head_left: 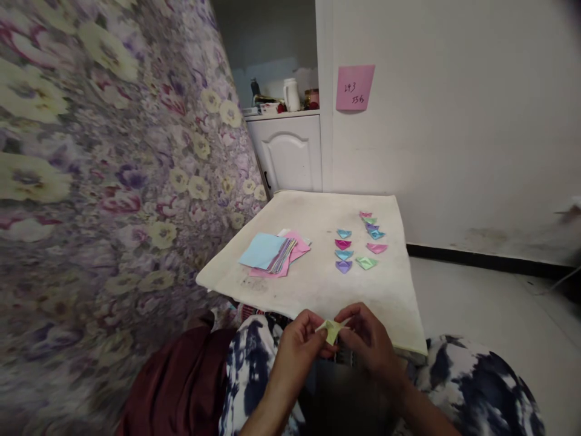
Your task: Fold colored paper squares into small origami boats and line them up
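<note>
Between my two hands, just in front of the table's near edge, is a small pale yellow-green folded paper boat. My left hand pinches its left side with thumb and fingers. On the other side my right hand has its thumb and fingertips closed on the right end. Several finished folded paper boats, such as a purple one and a green one, lie in two rough columns on the table. Left of them sits a stack of coloured square paper, light blue on top.
A cream cloth covers the table. A floral curtain hangs along the left. Behind the table stand a white cabinet with a white jug on its ledge, and a wall bearing a pink note.
</note>
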{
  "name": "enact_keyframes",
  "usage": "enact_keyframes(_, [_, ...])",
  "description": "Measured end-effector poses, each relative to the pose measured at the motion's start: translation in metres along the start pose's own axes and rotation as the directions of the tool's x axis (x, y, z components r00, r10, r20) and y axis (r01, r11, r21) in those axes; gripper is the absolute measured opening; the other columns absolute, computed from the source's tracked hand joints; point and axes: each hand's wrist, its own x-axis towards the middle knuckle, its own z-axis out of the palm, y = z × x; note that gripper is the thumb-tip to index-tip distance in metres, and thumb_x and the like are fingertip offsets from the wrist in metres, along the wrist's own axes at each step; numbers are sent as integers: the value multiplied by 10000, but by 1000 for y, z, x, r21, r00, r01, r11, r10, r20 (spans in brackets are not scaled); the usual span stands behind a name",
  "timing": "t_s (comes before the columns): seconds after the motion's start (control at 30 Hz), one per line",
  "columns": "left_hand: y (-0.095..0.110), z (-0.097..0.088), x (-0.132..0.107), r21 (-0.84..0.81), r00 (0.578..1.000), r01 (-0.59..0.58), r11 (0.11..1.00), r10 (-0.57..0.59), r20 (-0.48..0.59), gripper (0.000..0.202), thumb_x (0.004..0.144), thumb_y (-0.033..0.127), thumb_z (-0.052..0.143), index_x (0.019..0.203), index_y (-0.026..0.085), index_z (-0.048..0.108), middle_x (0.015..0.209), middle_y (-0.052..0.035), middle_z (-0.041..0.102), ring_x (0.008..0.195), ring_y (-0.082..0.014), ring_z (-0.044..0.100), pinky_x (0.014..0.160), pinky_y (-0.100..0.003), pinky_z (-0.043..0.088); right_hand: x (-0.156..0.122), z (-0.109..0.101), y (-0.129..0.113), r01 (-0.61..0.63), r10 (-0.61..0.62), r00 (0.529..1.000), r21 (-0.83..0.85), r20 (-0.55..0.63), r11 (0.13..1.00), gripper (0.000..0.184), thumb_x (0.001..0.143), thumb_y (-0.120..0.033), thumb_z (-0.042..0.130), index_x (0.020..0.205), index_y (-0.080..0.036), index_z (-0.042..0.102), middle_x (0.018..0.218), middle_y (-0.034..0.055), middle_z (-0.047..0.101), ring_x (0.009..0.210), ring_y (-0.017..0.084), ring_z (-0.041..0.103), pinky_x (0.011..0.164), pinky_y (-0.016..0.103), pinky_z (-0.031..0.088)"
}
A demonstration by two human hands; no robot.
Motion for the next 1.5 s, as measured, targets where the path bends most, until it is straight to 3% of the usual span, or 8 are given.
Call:
enact_keyframes(0.2, [-10, 1, 0, 114, 996, -87, 990, 86, 10, 137, 761, 294, 626, 729, 176, 564, 619, 30, 593, 564, -116, 568, 534, -199, 434, 1, 9, -5, 92, -98, 995, -306, -5, 948, 116, 768, -167, 546, 880, -195, 539, 782, 13, 606, 650, 150, 574, 568, 241, 444])
enact_keyframes(0.5, [-8, 2, 0, 202, 992, -120, 972, 126, -21, 107, 766, 270, 601, 832, 194, 564, 726, 14, 602, 581, -132, 578, 538, -216, 435, 5, 9, -3, 60, -76, 997, -429, -21, 901, 58, 786, -146, 496, 773, -188, 534, 691, 4, 583, 630, 155, 548, 573, 254, 400])
enact_keyframes(0.6, [-1, 5, -7, 420, 951, -206, 884, 282, -127, 166, 765, 248, 592, 926, 213, 573, 861, -13, 592, 642, -146, 585, 583, -242, 444, 8, 10, 1, 53, -78, 996, -421, -42, 906, 59, 778, -140, 498, 757, -186, 528, 678, -1, 571, 624, 151, 538, 572, 249, 391])
enact_keyframes(0.73, [4, 10, -13, 701, 878, -292, 650, 473, -73, 109, 804, 207, 522, 900, 221, 571, 894, -28, 540, 784, -188, 565, 695, -299, 430, 8, 12, 5, 79, -121, 991, -458, -63, 885, 90, 748, -102, 492, 759, -184, 528, 687, -7, 555, 621, 142, 519, 573, 245, 375])
enact_keyframes(0.9, [1, 9, -11, 760, 901, -279, 587, 435, -5, 97, 853, 203, 459, 819, 210, 549, 811, -6, 526, 698, -159, 538, 634, -278, 405, 5, 13, 4, 108, -140, 990, -475, -34, 873, 85, 758, -103, 487, 750, -180, 523, 703, -4, 550, 632, 140, 514, 578, 242, 366])
enact_keyframes(1.07, [3, 6, -11, 747, 891, -331, 576, 452, 46, 154, 857, 163, 430, 776, 203, 554, 782, -10, 552, 733, -161, 544, 649, -263, 401, 4, 12, 4, 83, -111, 993, -469, -31, 879, 95, 757, -99, 482, 728, -182, 518, 664, -16, 532, 600, 133, 497, 553, 234, 353])
enact_keyframes(1.37, [7, 3, -11, 780, 899, -243, 576, 436, -42, 141, 820, 138, 440, 730, 198, 531, 728, 6, 541, 659, -150, 526, 604, -259, 364, 5, 11, 3, 35, -54, 998, -424, -33, 905, 82, 744, -117, 509, 690, -179, 507, 611, -36, 492, 558, 121, 455, 518, 226, 328])
enact_keyframes(1.5, [6, -1, -11, 721, 912, -241, 649, 406, -61, 120, 821, 170, 457, 738, 197, 538, 716, 13, 534, 621, -141, 510, 563, -249, 351, 7, 9, 5, -29, 17, 999, -324, -38, 946, 66, 745, -143, 512, 693, -181, 499, 591, -43, 486, 546, 117, 457, 504, 219, 333])
